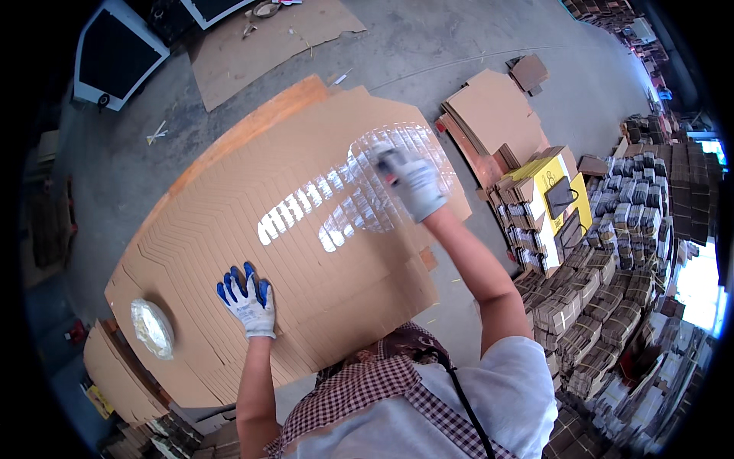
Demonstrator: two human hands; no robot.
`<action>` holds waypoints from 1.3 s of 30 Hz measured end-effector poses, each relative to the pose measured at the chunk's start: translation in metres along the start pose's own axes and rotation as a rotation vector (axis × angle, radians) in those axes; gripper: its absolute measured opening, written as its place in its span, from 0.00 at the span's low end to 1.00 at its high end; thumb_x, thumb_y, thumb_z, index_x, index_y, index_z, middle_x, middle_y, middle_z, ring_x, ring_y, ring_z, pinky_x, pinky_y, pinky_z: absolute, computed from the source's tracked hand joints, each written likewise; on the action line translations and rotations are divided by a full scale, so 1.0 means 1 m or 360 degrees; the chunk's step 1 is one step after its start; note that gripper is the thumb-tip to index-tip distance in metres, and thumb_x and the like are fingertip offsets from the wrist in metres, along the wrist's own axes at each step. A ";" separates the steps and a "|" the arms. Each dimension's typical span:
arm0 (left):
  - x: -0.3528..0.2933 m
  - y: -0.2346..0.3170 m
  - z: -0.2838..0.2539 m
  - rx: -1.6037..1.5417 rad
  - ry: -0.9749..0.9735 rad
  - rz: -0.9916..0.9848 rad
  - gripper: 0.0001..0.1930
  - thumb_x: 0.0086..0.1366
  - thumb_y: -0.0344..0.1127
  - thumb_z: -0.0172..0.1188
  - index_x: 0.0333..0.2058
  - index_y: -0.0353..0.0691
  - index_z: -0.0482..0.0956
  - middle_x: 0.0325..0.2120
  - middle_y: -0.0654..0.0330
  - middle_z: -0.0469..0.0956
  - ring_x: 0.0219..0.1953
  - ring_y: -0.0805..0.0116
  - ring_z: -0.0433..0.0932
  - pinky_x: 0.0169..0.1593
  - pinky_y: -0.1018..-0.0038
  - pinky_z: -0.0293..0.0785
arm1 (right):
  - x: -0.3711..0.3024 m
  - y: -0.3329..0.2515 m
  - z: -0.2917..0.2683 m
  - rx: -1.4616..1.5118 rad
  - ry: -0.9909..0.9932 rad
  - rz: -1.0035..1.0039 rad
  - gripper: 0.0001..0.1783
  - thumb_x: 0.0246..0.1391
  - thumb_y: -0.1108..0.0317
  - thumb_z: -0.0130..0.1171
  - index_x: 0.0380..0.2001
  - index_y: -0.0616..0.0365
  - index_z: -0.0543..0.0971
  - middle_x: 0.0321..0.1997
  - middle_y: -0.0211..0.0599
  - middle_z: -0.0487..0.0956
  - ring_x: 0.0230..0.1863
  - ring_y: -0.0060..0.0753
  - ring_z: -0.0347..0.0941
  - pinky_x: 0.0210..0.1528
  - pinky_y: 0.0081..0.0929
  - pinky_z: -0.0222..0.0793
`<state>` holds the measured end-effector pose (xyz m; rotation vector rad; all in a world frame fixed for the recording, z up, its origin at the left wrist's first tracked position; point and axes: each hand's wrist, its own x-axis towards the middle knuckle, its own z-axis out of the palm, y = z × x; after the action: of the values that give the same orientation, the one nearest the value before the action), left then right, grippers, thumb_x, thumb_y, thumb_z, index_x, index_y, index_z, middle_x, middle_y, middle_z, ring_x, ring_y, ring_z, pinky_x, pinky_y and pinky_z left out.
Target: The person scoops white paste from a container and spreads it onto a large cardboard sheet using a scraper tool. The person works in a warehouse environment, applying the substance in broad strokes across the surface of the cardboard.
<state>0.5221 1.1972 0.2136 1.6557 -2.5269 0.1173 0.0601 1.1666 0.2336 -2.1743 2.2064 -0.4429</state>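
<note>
My left hand, in a white glove with blue fingers, lies flat with spread fingers on a broad stack of brown cardboard sheets. The sheets overlap in narrow steps. Over the stack's far right part, my right hand, also gloved, is closed round a dark grey handheld object. Motion blurs it, so its kind is unclear. Around and left of that hand, glossy white wet-looking streaks cross the sheet edges. A round container wrapped in clear plastic rests at the stack's left end.
An orange-brown board shows under the stack's far edge. Flat cardboard pieces lie on a low pallet at the far right, beside yellow-printed cartons. Tied cardboard bundles fill the right side. A dark-panelled white-framed unit stands far left.
</note>
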 end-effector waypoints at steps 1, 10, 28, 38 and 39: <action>0.003 -0.001 0.000 -0.0004 0.0002 0.0007 0.33 0.64 0.48 0.59 0.67 0.53 0.65 0.70 0.54 0.57 0.72 0.52 0.51 0.72 0.43 0.41 | 0.007 -0.006 0.005 -0.0088 -0.0094 -0.0027 0.25 0.52 0.60 0.62 0.54 0.43 0.72 0.51 0.35 0.75 0.51 0.40 0.76 0.45 0.41 0.75; 0.005 0.000 -0.001 -0.0012 0.0019 0.0024 0.33 0.63 0.48 0.60 0.66 0.51 0.66 0.68 0.52 0.58 0.71 0.49 0.52 0.71 0.42 0.43 | 0.025 0.112 0.002 -0.0173 0.0049 0.0566 0.13 0.56 0.61 0.59 0.44 0.49 0.78 0.45 0.38 0.79 0.44 0.46 0.78 0.45 0.42 0.75; 0.007 0.001 0.001 -0.0009 0.0030 0.0007 0.33 0.62 0.47 0.61 0.66 0.53 0.67 0.68 0.51 0.58 0.70 0.48 0.53 0.72 0.42 0.42 | 0.061 0.099 -0.002 -0.0268 -0.0202 0.0487 0.13 0.59 0.55 0.56 0.42 0.48 0.79 0.45 0.41 0.80 0.48 0.46 0.78 0.49 0.44 0.73; 0.009 0.001 -0.001 -0.0025 0.0038 0.0014 0.33 0.61 0.47 0.62 0.65 0.53 0.68 0.66 0.50 0.60 0.69 0.48 0.55 0.71 0.42 0.43 | 0.055 0.099 -0.005 -0.0160 -0.0057 0.0657 0.15 0.55 0.53 0.60 0.41 0.48 0.79 0.43 0.39 0.80 0.43 0.48 0.79 0.46 0.45 0.74; 0.007 0.001 -0.002 -0.0023 0.0018 -0.0010 0.33 0.61 0.47 0.63 0.65 0.53 0.68 0.66 0.50 0.61 0.69 0.48 0.55 0.71 0.42 0.44 | 0.057 0.101 -0.015 -0.0197 -0.0172 0.0844 0.17 0.54 0.52 0.61 0.41 0.48 0.80 0.44 0.39 0.81 0.44 0.48 0.79 0.47 0.44 0.74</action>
<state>0.5186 1.1919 0.2164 1.6527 -2.5083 0.1078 -0.0436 1.1126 0.2382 -1.5080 2.6633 -0.1668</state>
